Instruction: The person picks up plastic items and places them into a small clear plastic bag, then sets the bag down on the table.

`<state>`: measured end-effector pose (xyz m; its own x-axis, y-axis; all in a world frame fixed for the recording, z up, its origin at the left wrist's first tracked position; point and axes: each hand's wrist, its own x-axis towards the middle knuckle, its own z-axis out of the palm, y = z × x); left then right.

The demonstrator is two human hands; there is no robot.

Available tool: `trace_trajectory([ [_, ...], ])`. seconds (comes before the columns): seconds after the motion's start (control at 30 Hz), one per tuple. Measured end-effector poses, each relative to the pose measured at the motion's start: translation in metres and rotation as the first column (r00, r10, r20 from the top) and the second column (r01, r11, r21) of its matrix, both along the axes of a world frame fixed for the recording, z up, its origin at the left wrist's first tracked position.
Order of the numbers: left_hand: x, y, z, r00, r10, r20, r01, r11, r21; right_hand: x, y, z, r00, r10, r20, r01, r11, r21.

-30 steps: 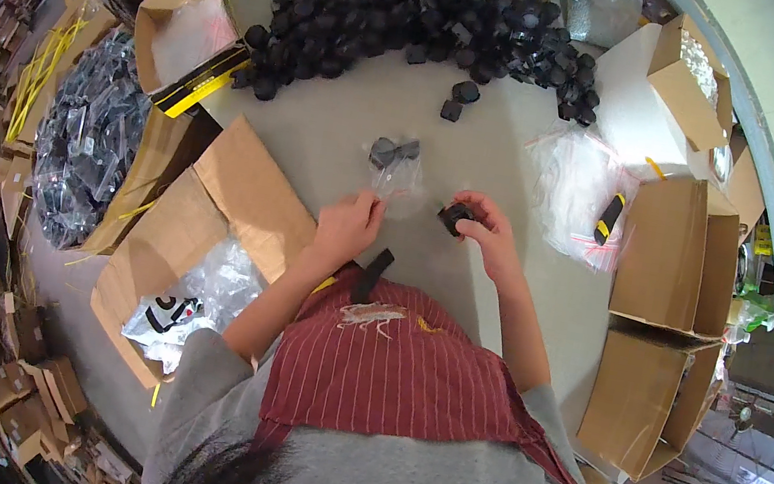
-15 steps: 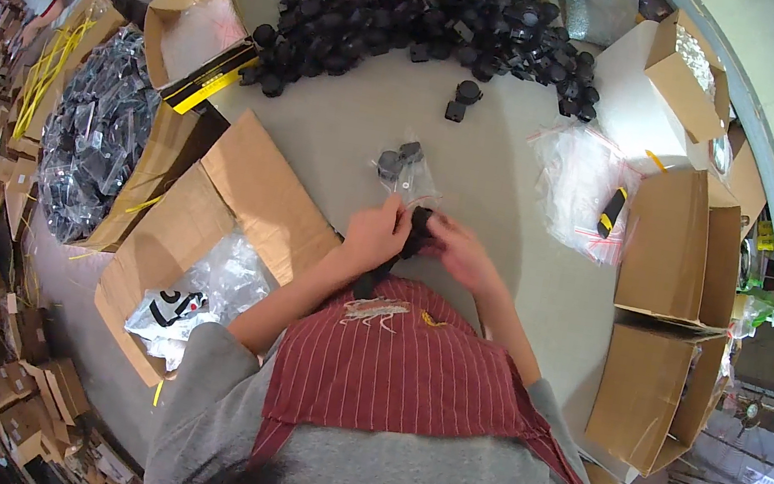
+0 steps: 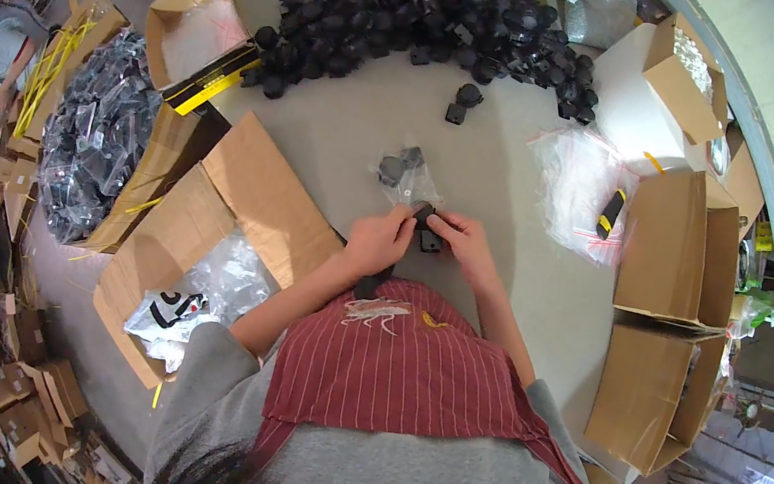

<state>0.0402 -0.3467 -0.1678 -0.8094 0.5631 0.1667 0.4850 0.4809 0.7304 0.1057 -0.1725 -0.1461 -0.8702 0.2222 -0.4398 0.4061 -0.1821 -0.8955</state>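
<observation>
Close to my apron, my left hand (image 3: 377, 242) and my right hand (image 3: 469, 245) meet at a small black plastic part (image 3: 429, 240). Fingers of both hands pinch its upper end from either side, while a squarish block shows below them. Just beyond the fingertips lies a clear plastic bag (image 3: 419, 186) with black pieces (image 3: 392, 171) in or under it; I cannot tell which. Farther off, a lone black part (image 3: 463, 102) rests on the grey table (image 3: 340, 154).
A large heap of black parts (image 3: 423, 15) covers the far table. Clear zip bags (image 3: 568, 185) and a yellow-black cutter (image 3: 611, 213) lie right, beside open cartons (image 3: 665, 244). Left are a cardboard box (image 3: 264, 184) with plastic inside and a carton of bagged parts (image 3: 100, 136).
The black part has turned between my hands, and its squarish block now shows below my fingers. My right fingers have shifted slightly up. A person at the far left has moved.
</observation>
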Motion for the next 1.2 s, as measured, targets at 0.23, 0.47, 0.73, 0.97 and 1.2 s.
trace_trajectory([
  [0.23,-0.001,0.0,0.003,0.933,-0.161,-0.321,0.21,0.97,0.123,0.0,0.004,-0.011,0.996,-0.073,-0.052,0.068,0.993,-0.099],
  [0.47,0.004,-0.001,-0.008,0.982,-0.122,-0.146,0.131,0.99,0.054,0.004,-0.004,-0.004,0.991,0.005,-0.136,-0.014,0.998,-0.063],
  [0.73,0.004,0.004,-0.001,0.934,-0.276,-0.225,0.277,0.96,-0.027,-0.005,-0.01,-0.026,0.976,-0.16,-0.15,0.166,0.986,0.028],
  [0.97,0.006,0.0,-0.014,0.964,-0.237,-0.123,0.239,0.971,0.009,0.01,-0.007,-0.036,0.967,-0.204,-0.152,0.149,0.939,-0.311],
  [1.2,0.003,-0.003,-0.008,0.97,-0.206,-0.132,0.205,0.979,-0.021,0.023,0.001,-0.003,0.98,0.069,-0.189,-0.093,0.988,-0.124],
])
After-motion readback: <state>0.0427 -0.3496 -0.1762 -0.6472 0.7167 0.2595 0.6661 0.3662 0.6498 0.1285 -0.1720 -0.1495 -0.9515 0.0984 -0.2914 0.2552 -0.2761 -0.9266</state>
